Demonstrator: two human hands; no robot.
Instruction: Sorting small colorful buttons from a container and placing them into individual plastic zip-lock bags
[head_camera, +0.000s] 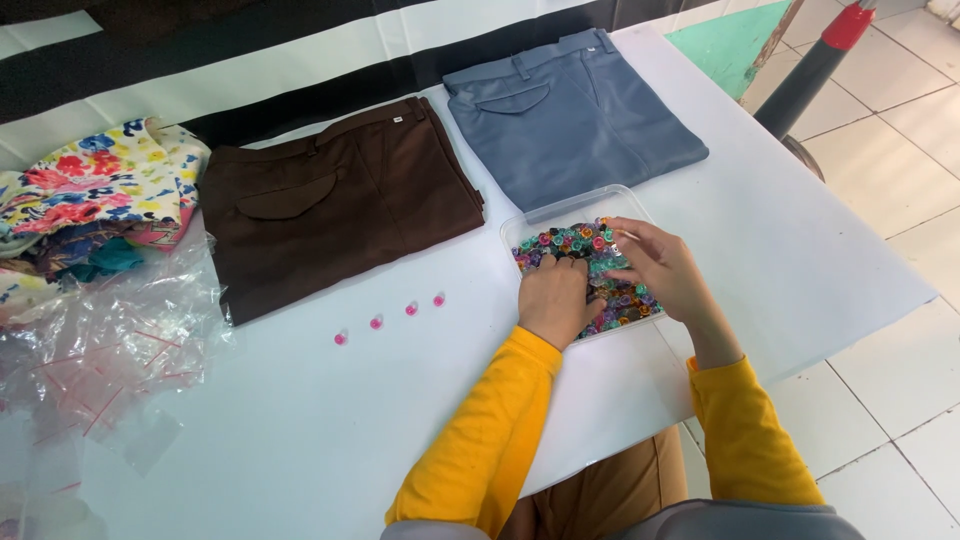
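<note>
A clear plastic box (520, 228) full of small many-coloured beads (560, 240) lies on the white table. Both hands are inside it. My left hand (555, 297) rests knuckles-up on the beads with its fingers curled down into them. My right hand (660, 268) lies beside it, fingers spread and pressed among the beads. Whether either hand pinches a bead is hidden. Several pink beads (392, 317) stand in a row on the table, left of the box.
Folded brown trousers (340, 200) and folded grey-blue trousers (570, 115) lie behind the box. Floral cloth (95, 190) and crumpled clear plastic bags (110, 340) fill the left side. The table edge (900, 300) drops to a tiled floor at right, near a black pole (810, 70).
</note>
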